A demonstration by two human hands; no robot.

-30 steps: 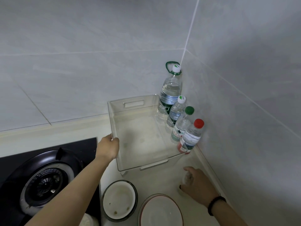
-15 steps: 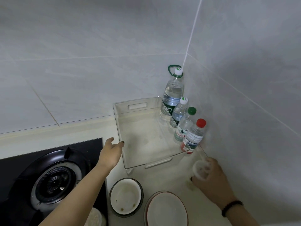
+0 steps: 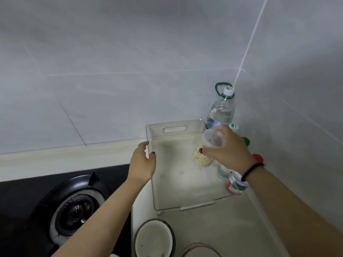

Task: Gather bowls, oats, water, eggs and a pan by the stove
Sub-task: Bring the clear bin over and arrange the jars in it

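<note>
while right hand (image 3: 227, 151) grips one oat jar (image 3: 206, 151), perhaps four bottles (image 3: 220, 112).

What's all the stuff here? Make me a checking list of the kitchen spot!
Surface: pale counter, bare in front of the tray.
Job's things: oat jar held over clear tray; big water bottle in the corner; two bowls at the bottom edge.
Clutter: small bottles beside the tray.
Grippers: right hand grips the jar; left hand touches the tray's rim.
Cables: nothing seen.
Surroundings: stove at left, tiled walls.
</note>
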